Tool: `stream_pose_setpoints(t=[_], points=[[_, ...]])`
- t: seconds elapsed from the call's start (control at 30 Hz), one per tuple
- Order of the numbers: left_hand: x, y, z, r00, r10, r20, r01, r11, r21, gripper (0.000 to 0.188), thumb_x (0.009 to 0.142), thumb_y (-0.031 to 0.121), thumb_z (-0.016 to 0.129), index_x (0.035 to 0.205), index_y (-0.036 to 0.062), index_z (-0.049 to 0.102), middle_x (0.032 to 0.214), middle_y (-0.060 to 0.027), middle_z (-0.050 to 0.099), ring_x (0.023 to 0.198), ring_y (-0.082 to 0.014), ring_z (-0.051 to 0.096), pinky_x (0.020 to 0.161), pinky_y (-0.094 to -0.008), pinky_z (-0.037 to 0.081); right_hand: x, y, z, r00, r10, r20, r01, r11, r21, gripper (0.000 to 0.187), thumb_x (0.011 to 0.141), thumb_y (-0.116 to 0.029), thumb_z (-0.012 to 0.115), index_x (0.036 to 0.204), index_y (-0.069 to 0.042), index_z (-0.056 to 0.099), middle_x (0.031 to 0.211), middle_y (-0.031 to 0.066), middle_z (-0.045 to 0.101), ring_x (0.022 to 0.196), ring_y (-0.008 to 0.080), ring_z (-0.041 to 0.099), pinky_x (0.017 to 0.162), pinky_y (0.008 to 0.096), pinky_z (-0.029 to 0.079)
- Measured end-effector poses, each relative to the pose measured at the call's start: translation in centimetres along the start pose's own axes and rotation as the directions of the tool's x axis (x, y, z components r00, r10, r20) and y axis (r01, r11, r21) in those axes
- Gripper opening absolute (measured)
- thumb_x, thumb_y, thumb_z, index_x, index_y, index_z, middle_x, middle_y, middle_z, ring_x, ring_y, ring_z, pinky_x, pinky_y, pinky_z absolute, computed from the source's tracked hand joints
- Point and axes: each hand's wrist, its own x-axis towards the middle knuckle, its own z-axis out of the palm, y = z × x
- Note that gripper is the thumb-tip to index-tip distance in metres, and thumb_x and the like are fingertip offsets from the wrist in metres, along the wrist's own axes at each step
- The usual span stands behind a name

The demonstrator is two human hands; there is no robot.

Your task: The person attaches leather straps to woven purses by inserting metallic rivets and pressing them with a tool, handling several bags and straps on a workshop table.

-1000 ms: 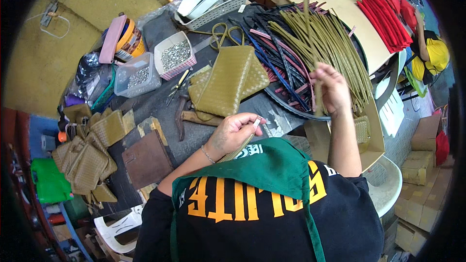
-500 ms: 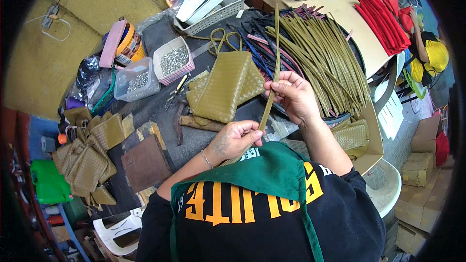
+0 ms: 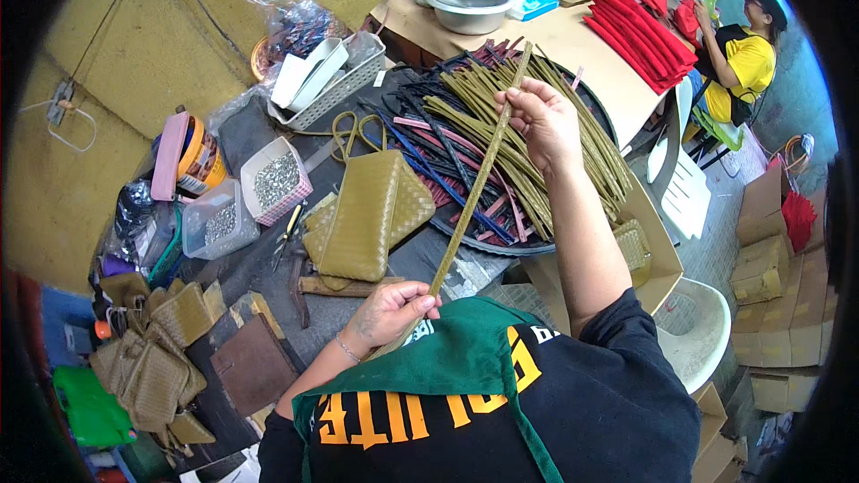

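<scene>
Currently, an olive strip (image 3: 477, 174) is being held on a slant between two bare hands, over the table's near side, in front of the green apron (image 3: 447, 344). Near its top the strip is being pinched between thumb and fingers of the right hand (image 3: 544, 121), a short end being left free above. Lower down it is being gripped by the left hand (image 3: 394, 311), fingers curled, thumb pressed in; whether other strips are being clasped there too cannot be told.

Beyond the strip, a heap of olive strips (image 3: 586, 139), with black, blue and pink ones alongside, is being contained by a round black tray (image 3: 501, 250). Left of the tray, a woven olive pouch (image 3: 367, 215) is being supported by another beneath; just below, a hammer (image 3: 353, 288) is being seen lying on the dark table (image 3: 242, 277). Small metal pieces are being held in a pink-and-white basket (image 3: 277, 181) and a clear tub (image 3: 219, 219), side by side. Farther left, more woven pouches (image 3: 152, 376) are being seen piled near a brown flat piece (image 3: 255, 362).
</scene>
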Motion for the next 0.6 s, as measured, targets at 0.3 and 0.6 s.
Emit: stream_pose_setpoints(t=[0.3,0.6], points=[[-0.2,1.2,0.6,0.991,0.075,-0.111,-0.058,0.987,0.152,0.024,0.083,0.010,0.050,0.102,-0.0045,0.052,0.078,-0.0047,0.058,0.071,-0.0073,0.052,0.066,-0.0195,0.042,-0.7,-1.0,0.5,0.993,-0.107,0.044,0.115,0.958,-0.264,0.036,0.077,-0.003,0.047,0.110,0.006,0.038,0.078,0.0093,0.059,0.061,0.0092,0.054,0.049,0.0171,0.042],[0.5,-0.3,0.7,0.986,0.133,0.105,-0.099,0.953,-0.285,0.038,0.079,0.008,0.055,0.114,-0.0052,0.044,0.084,-0.0047,0.055,0.073,-0.0065,0.051,0.068,-0.0188,0.042,0.1,-0.7,0.1,0.960,0.085,0.268,-0.175,0.925,0.337,0.032,0.079,-0.002,0.042,0.111,-0.001,0.042,0.083,0.0117,0.059,0.068,0.0187,0.059,0.057,0.0259,0.047]])
